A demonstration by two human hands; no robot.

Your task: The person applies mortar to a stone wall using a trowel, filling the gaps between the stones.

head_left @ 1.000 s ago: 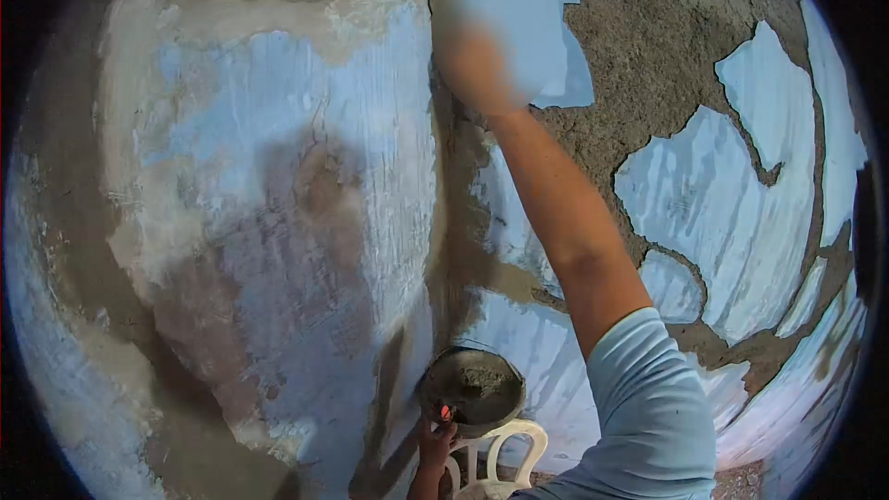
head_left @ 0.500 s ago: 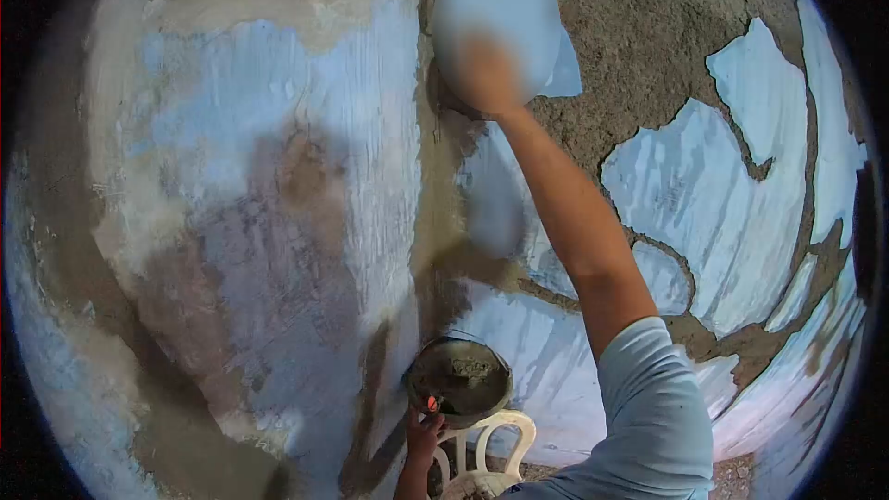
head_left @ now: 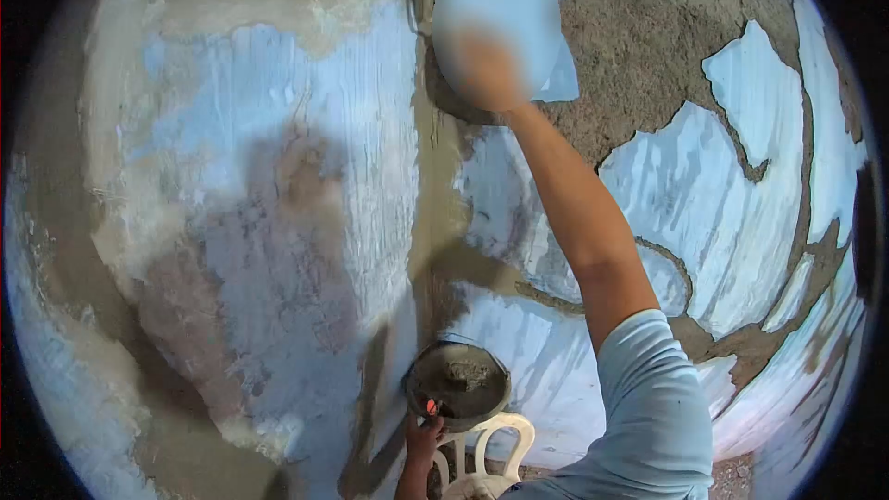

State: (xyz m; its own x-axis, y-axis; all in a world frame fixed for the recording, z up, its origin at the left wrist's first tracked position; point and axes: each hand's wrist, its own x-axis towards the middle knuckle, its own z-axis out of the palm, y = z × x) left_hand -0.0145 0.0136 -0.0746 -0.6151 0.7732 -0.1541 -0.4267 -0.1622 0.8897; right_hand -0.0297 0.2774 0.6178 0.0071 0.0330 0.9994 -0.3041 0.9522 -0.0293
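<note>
Grey mortar [head_left: 468, 373] lies in the bucket [head_left: 482, 422], low beside the wall [head_left: 278, 111]. Left hand [head_left: 424, 435] grips the bucket's near side, fingers curled. Right arm [head_left: 593, 222] extends upward, elbow slightly bent; right hand [head_left: 486, 69] is blurred, finger state indeterminable.

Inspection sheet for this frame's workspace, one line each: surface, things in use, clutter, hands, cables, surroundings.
Surface: wall, patchy, pale-blue coating broken by rough grey-brown areas.
Things in use: bucket containing grey mix; small red item near its rim.
Clutter: pale chair beside the bucket; its use is unclear.
Hands: left hand at the bucket's rim; right hand raised before the wall, blurred, contents unclear.
Cables: nothing seen.
Surroundings: shadows on the wall; gravelly ground lower right.
</note>
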